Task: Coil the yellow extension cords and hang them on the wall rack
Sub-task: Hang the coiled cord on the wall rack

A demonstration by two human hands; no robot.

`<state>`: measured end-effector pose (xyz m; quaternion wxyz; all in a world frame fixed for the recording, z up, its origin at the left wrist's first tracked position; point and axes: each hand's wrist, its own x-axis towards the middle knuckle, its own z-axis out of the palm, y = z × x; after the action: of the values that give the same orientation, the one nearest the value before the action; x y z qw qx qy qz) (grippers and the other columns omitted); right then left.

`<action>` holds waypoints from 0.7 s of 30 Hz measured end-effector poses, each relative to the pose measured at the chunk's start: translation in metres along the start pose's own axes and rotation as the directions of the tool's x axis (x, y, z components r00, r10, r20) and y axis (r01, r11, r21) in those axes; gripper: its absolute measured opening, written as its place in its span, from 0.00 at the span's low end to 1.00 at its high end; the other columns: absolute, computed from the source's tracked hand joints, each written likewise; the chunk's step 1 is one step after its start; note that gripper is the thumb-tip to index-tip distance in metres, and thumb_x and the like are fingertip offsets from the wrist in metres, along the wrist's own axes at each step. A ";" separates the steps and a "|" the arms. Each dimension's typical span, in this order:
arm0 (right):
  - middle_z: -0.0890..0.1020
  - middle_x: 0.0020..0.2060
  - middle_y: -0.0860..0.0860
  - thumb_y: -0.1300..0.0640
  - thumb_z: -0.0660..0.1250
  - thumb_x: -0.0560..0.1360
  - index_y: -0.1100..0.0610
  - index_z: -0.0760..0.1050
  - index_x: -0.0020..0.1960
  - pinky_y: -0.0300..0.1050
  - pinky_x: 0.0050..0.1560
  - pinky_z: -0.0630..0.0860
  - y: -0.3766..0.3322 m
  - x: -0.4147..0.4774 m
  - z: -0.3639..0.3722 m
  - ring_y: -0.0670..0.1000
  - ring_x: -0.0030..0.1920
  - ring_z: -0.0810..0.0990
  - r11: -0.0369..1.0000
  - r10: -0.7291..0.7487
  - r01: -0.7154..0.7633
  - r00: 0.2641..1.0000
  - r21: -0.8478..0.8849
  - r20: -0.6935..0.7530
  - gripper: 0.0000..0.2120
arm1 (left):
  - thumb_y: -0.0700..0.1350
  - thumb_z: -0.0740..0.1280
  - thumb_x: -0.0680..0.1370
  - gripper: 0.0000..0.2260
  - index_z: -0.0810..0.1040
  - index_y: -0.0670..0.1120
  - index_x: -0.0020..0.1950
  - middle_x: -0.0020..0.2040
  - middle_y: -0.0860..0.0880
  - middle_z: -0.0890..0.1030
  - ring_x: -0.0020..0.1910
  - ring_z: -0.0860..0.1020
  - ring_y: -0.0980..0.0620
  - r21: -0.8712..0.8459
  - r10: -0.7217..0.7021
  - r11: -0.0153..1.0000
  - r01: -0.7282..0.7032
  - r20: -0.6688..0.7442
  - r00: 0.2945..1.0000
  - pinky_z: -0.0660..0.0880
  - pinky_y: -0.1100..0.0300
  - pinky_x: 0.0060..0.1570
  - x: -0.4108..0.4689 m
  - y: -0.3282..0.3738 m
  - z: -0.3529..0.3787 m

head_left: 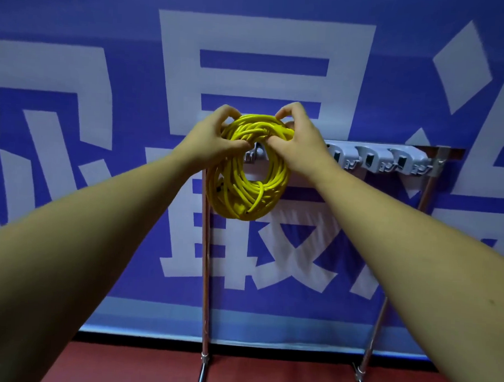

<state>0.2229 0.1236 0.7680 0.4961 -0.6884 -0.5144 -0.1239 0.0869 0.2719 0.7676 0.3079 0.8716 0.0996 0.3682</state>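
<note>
My arms reach far out. My left hand (211, 138) and right hand (297, 141) both grip the top of the yellow cord (250, 173) at the rack's (385, 160) left end. The hook is hidden.

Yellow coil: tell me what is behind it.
Through the coil, a grey rack hook and the blue banner show. Both hands grip its top. Whether it hangs on the hook is hidden.
</note>
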 end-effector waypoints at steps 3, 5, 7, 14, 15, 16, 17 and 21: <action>0.81 0.42 0.54 0.52 0.67 0.74 0.49 0.65 0.58 0.56 0.43 0.81 0.012 0.011 0.016 0.56 0.40 0.81 0.996 -0.006 0.008 1.000 -0.090 0.018 0.16 | 0.46 0.75 0.74 0.23 0.70 0.50 0.65 0.50 0.43 0.83 0.45 0.84 0.47 0.035 -0.025 0.999 0.025 -0.005 1.000 0.83 0.55 0.43 0.013 -0.018 0.001; 0.80 0.41 0.54 0.53 0.66 0.75 0.50 0.65 0.58 0.56 0.43 0.80 0.018 0.016 0.026 0.56 0.40 0.80 0.991 -0.008 0.012 1.000 -0.134 0.030 0.15 | 0.47 0.75 0.74 0.23 0.70 0.51 0.65 0.50 0.42 0.82 0.46 0.84 0.46 0.052 -0.036 0.998 0.037 -0.019 0.999 0.83 0.49 0.47 0.019 -0.029 0.003; 0.79 0.42 0.54 0.54 0.66 0.74 0.52 0.66 0.58 0.57 0.44 0.80 0.023 0.021 0.032 0.57 0.41 0.79 0.985 -0.013 0.016 1.000 -0.169 0.018 0.15 | 0.48 0.76 0.74 0.23 0.71 0.51 0.65 0.52 0.42 0.82 0.47 0.83 0.45 0.052 -0.054 0.997 0.055 -0.019 0.998 0.83 0.46 0.48 0.024 -0.038 0.007; 0.80 0.40 0.54 0.56 0.67 0.71 0.53 0.69 0.53 0.49 0.40 0.75 0.038 0.031 0.047 0.59 0.42 0.77 0.976 0.001 -0.008 0.999 -0.218 -0.033 0.12 | 0.53 0.77 0.72 0.26 0.74 0.51 0.68 0.63 0.45 0.79 0.57 0.79 0.46 0.076 -0.063 0.995 0.071 -0.094 0.994 0.80 0.48 0.55 0.031 -0.063 0.023; 0.80 0.40 0.54 0.56 0.67 0.71 0.53 0.69 0.53 0.49 0.39 0.74 0.039 0.032 0.049 0.59 0.42 0.77 0.977 0.000 -0.007 0.999 -0.215 -0.033 0.12 | 0.53 0.77 0.72 0.27 0.74 0.51 0.68 0.63 0.45 0.79 0.58 0.79 0.46 0.078 -0.064 0.994 0.072 -0.102 0.993 0.80 0.48 0.55 0.033 -0.066 0.024; 0.80 0.40 0.54 0.56 0.67 0.71 0.53 0.69 0.53 0.48 0.38 0.73 0.041 0.033 0.051 0.59 0.42 0.77 0.974 -0.007 0.000 1.000 -0.226 -0.030 0.12 | 0.53 0.77 0.72 0.27 0.74 0.51 0.69 0.64 0.45 0.79 0.59 0.79 0.46 0.076 -0.062 0.995 0.070 -0.106 0.992 0.80 0.48 0.56 0.034 -0.068 0.024; 0.80 0.41 0.54 0.56 0.67 0.71 0.52 0.69 0.53 0.47 0.38 0.72 0.042 0.034 0.052 0.59 0.42 0.76 0.969 -0.018 0.011 0.999 -0.246 -0.029 0.12 | 0.53 0.77 0.72 0.27 0.74 0.51 0.69 0.64 0.45 0.79 0.59 0.79 0.46 0.081 -0.054 0.995 0.063 -0.111 0.992 0.79 0.48 0.57 0.036 -0.069 0.024; 0.78 0.41 0.53 0.56 0.66 0.73 0.54 0.70 0.54 0.50 0.40 0.74 0.046 0.026 0.057 0.60 0.43 0.75 0.951 -0.102 0.084 0.994 -0.299 -0.044 0.11 | 0.51 0.75 0.74 0.26 0.72 0.52 0.71 0.63 0.49 0.78 0.57 0.78 0.51 0.108 -0.020 0.993 0.040 -0.175 0.984 0.79 0.59 0.52 0.031 -0.076 0.033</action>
<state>0.2535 0.1864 0.7330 0.3958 -0.7260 -0.5072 -0.2431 0.1366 0.3290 0.7215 0.2545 0.8504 0.1596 0.4319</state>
